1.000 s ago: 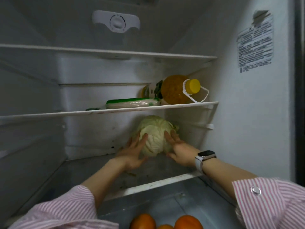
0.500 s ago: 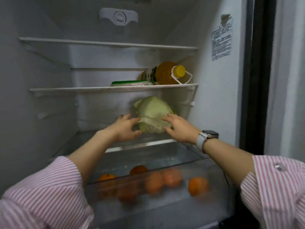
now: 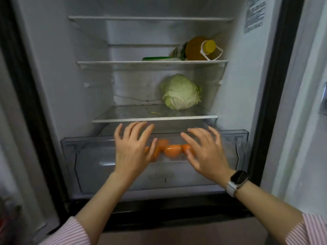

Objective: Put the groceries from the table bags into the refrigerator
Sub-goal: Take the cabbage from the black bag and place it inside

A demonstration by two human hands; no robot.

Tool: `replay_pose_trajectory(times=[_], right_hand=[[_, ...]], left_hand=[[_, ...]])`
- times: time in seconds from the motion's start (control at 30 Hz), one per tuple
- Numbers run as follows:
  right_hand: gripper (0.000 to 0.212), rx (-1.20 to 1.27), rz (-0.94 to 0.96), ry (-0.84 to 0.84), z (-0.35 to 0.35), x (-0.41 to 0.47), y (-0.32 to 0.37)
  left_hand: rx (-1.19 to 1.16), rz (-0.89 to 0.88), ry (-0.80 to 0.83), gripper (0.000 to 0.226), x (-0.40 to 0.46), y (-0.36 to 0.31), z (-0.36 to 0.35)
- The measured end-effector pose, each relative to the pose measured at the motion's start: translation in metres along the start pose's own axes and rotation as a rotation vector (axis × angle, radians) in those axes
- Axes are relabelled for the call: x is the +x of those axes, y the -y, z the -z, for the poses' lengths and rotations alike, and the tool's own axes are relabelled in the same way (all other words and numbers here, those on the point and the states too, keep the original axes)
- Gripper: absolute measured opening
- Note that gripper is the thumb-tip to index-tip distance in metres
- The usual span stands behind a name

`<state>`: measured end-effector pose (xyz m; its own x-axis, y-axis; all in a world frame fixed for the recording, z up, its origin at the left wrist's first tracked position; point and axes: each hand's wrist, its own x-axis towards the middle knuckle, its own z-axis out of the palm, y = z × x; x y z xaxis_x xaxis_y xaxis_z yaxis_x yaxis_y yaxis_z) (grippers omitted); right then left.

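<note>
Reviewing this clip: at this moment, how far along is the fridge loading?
Done: pale green cabbage sits alone on the lower glass shelf; yellow-capped oil bottle lies on the shelf above; oranges are in the clear plastic drawer.
In hand: nothing; left hand and right hand are spread at the drawer front.
Left: table bags are out of view, so unknown.

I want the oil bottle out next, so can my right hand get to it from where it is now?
Probably yes. The right hand is open and empty at the drawer, and the oil bottle lies on its shelf with nothing in front of it.
</note>
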<state>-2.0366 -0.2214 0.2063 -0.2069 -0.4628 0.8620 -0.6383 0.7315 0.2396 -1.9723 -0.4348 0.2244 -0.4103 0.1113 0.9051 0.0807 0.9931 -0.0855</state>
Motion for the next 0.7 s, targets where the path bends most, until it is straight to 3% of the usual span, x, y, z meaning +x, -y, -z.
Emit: replay_pose_trajectory(times=[0.17,0.3,0.5,0.7], right_hand=[[0.071,-0.152,0.049,0.142,-0.012,-0.016,-0.004],[0.088,-0.200,0.055,0.302,-0.023,-0.001,-0.015],[0.110,-0.243,-0.106,0.438,-0.052,0.025,-0.011],[0.120,-0.221,-0.215,0.546,-0.090,0.044,-0.018]], left_hand=[[0.145,-0.075,0.059,0.067,-0.035,0.004,-0.021],[0.160,-0.052,0.167,0.074,-0.020,0.017,-0.038],[0.212,-0.003,0.344,0.099,0.007,0.029,-0.065],[0.236,0.040,0.464,0.102,0.022,0.039,-0.105]])
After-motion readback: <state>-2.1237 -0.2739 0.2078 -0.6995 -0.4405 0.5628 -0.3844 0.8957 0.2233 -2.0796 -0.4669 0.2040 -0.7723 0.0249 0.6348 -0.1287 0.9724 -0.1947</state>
